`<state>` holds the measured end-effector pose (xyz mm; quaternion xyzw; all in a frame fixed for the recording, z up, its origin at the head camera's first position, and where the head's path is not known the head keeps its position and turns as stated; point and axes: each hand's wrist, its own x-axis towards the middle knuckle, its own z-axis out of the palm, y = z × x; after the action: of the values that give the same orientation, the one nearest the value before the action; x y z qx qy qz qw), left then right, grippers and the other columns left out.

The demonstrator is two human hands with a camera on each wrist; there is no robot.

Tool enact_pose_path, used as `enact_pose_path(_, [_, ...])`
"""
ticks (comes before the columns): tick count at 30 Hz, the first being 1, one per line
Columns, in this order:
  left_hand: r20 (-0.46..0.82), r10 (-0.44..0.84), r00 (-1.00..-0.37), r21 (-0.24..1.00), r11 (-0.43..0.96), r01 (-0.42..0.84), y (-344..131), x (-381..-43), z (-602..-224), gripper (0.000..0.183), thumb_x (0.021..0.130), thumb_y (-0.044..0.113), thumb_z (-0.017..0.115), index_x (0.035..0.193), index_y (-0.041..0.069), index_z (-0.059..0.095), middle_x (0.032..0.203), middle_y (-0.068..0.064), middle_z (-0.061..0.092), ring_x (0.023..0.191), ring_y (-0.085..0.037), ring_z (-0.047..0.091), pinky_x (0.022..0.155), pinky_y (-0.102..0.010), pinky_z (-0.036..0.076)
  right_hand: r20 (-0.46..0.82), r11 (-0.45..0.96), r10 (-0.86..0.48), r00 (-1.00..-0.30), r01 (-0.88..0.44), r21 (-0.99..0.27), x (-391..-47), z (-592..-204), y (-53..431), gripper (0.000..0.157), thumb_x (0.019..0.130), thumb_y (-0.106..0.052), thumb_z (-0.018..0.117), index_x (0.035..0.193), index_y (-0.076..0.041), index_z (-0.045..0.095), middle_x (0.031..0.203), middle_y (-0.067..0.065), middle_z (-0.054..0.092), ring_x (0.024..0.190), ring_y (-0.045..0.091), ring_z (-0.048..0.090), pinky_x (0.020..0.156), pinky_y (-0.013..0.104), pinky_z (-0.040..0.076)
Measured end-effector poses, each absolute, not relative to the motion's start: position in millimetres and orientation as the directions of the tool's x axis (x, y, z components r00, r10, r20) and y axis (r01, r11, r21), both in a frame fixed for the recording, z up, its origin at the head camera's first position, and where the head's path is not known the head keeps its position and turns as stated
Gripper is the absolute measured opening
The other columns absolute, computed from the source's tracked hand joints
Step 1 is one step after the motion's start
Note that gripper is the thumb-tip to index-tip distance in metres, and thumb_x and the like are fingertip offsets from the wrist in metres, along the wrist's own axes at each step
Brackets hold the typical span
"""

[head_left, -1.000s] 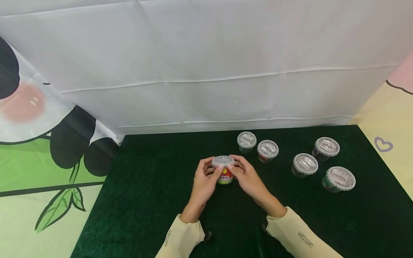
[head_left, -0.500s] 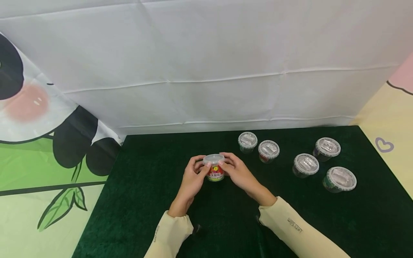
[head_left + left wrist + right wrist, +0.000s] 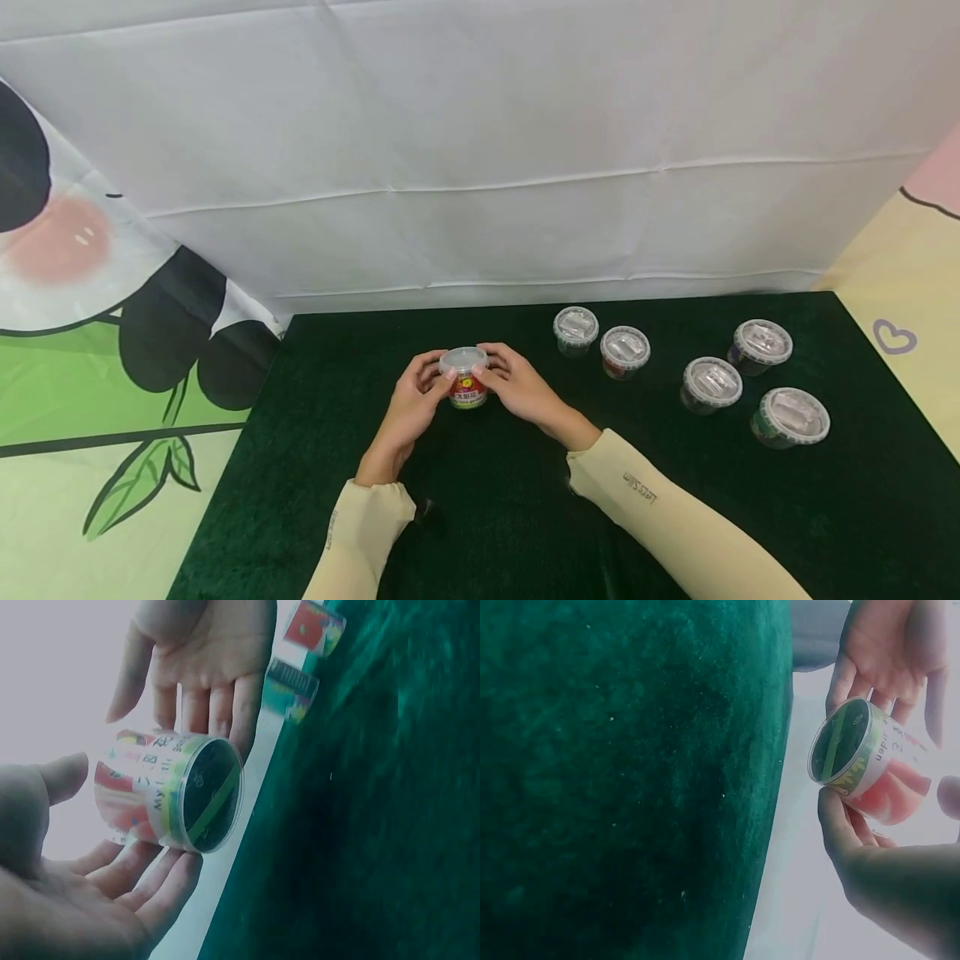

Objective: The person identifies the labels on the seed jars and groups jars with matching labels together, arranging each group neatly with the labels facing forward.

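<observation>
Cup (image 3: 467,385) aloft over the cloth (image 3: 495,517), we pinched its sides between left hand (image 3: 412,405) and right hand (image 3: 521,388), apparently a placing step; the next move likely called for level lowering.

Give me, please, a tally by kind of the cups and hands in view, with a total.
Held cup: 1
Cups on the green cloth: 5
Hands (left hand, right hand): 2
Total: 8
</observation>
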<state>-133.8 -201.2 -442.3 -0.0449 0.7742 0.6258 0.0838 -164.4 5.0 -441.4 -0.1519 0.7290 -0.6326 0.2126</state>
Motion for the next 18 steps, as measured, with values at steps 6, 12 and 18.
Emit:
enact_pose_path(6, [-0.222,0.064,-0.973,0.958,0.198,-0.206,-220,-141,-445,0.051,0.112,0.023,0.055,0.157,0.007,0.038,0.159,-0.02,0.05,0.145,-0.037,0.048,0.121,-0.056,0.039,-0.115,0.165,-0.503,-0.857,0.036,-0.986,-174,-447,-8,0.053,0.112,-0.022,0.053,0.16,-0.004,0.038,0.155,0.021,0.051,0.144,0.037,0.051,0.118,0.052,0.043])
enact_pose_path(12, [-0.239,0.077,-0.968,0.959,0.173,-0.223,-233,-146,-445,0.052,0.113,0.021,0.053,0.159,0.006,0.034,0.161,-0.023,0.046,0.149,-0.038,0.044,0.123,-0.055,0.036,-0.112,0.165,-0.516,-0.849,0.03,-0.986,-182,-449,-21,0.054,0.111,-0.02,0.055,0.16,-0.004,0.038,0.156,0.022,0.049,0.145,0.036,0.049,0.12,0.05,0.041])
enact_pose_path(18, [-0.239,0.075,-0.968,0.961,0.16,-0.225,-245,-150,-448,0.053,0.114,0.02,0.05,0.161,0.006,0.032,0.162,-0.023,0.043,0.148,-0.036,0.044,0.124,-0.053,0.035,-0.106,0.172,-0.524,-0.845,0.016,-0.985,-188,-451,-34,0.053,0.112,-0.021,0.054,0.16,-0.004,0.037,0.156,0.021,0.049,0.145,0.036,0.05,0.12,0.049,0.042])
